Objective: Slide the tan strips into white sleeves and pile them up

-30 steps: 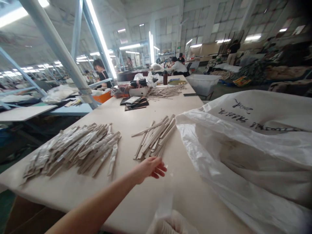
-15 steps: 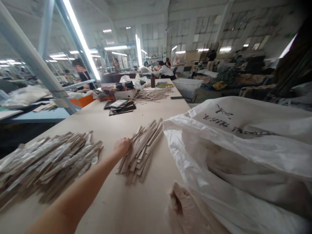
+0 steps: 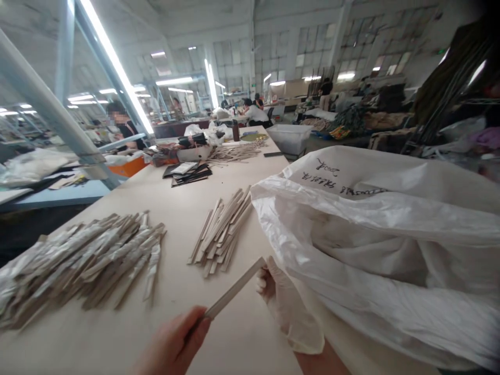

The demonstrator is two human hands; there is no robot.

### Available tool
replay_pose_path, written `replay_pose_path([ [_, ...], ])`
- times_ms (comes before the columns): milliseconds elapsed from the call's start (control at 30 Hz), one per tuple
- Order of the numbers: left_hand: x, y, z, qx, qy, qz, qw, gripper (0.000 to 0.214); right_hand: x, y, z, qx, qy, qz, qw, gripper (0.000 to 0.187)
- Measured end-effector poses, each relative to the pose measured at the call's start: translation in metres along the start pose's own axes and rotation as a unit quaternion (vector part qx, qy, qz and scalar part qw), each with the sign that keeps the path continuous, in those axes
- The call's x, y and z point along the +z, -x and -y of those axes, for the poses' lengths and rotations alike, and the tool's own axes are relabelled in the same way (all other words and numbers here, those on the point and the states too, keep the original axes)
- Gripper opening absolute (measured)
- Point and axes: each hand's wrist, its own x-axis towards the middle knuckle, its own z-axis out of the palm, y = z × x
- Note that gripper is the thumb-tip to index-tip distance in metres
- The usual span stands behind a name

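Observation:
One flat beige strip (image 3: 235, 289) is stretched at a slant between my two hands, above the table. My bare left hand (image 3: 182, 333) pinches its lower near end between thumb and fingers. At the upper far end, my right hand (image 3: 273, 284), in a pale thin glove, has its fingers closed on the strip. Just beyond lies a small loose pile of similar strips (image 3: 221, 232). To the left is a larger heap of strips (image 3: 86, 260), with whitish, shiny stretches along them.
A big white plastic bag (image 3: 375, 250) with handwriting lies open on the right side of the table (image 3: 167, 200). Farther back are dark flat pieces (image 3: 187, 173), more strips (image 3: 234, 152) and a dark bottle (image 3: 235, 130). Other people sit and stand in the background.
My left hand has come back from the small pile toward me with one strip. My gloved right hand has risen beside the bag and taken the strip's other end.

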Motion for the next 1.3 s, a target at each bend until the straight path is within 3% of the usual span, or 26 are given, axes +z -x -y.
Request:
replay_pose_path([
  [133,0.001,0.000,-0.001,-0.004,-0.045,0.011,0.999,0.029,0.000,0.014,0.001,-0.083,0.133,0.026,0.987,0.032],
  [267,-0.007,0.004,0.005,-0.013,-0.047,0.052,0.997,0.030,-0.004,0.028,0.009,-0.177,0.340,0.090,0.919,0.037],
  [367,-0.017,0.006,0.005,-0.032,-0.033,0.057,0.997,0.031,-0.002,0.034,0.009,-0.156,0.409,0.133,0.889,0.041],
  [533,-0.012,0.009,-0.005,-0.063,-0.003,0.061,0.996,0.037,0.007,0.045,-0.027,-0.026,0.401,0.159,0.902,0.045],
  [633,0.000,0.011,-0.011,-0.065,0.043,0.045,0.996,0.040,0.006,0.059,-0.047,0.052,0.387,0.221,0.894,0.049],
  [700,0.006,0.014,-0.011,-0.071,0.066,0.041,0.994,0.040,0.002,0.067,-0.046,0.101,0.382,0.252,0.883,0.045],
  [767,0.010,0.017,-0.009,-0.079,0.071,0.053,0.993,0.038,-0.002,0.071,-0.038,0.084,0.364,0.223,0.901,0.046],
  [900,0.013,0.019,-0.010,-0.074,0.088,0.026,0.993,0.040,-0.002,0.067,-0.037,-0.031,0.295,0.099,0.950,0.063],
  [1033,0.012,0.020,-0.012,-0.054,0.129,0.010,0.990,0.037,-0.003,0.063,-0.054,0.040,0.334,0.163,0.927,0.073],
  [1200,0.023,0.027,-0.008,-0.050,0.118,-0.024,0.991,0.029,-0.005,0.059,-0.055,0.017,0.197,0.076,0.977,0.077],
  [1300,0.038,0.027,-0.002,-0.037,0.134,-0.034,0.990,0.026,0.000,0.060,-0.067,0.032,0.218,0.122,0.968,0.077],
])
